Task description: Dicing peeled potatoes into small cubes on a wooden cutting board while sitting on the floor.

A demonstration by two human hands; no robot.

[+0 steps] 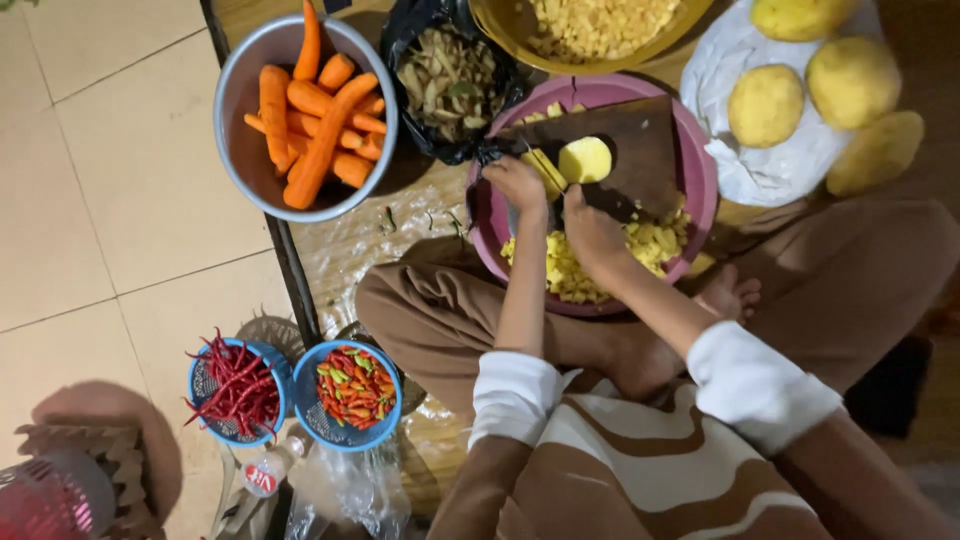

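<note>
Nearest, the left hand (518,183) is closing its fingers on a knife handle, the blade mostly hidden. The right hand (590,232) is pinching a peeled potato half (585,159) on the dark cutting board (640,150) across the pink basin (700,170). The potato looks firm, wet, probably slippery; holding its rounded back seems safest. Beyond, peeled potatoes (765,105) are lying on white plastic.

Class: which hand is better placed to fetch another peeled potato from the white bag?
Probably the right hand: it lies nearer the peeled potatoes on the white bag; the left hand sits at the board's far side.
</note>
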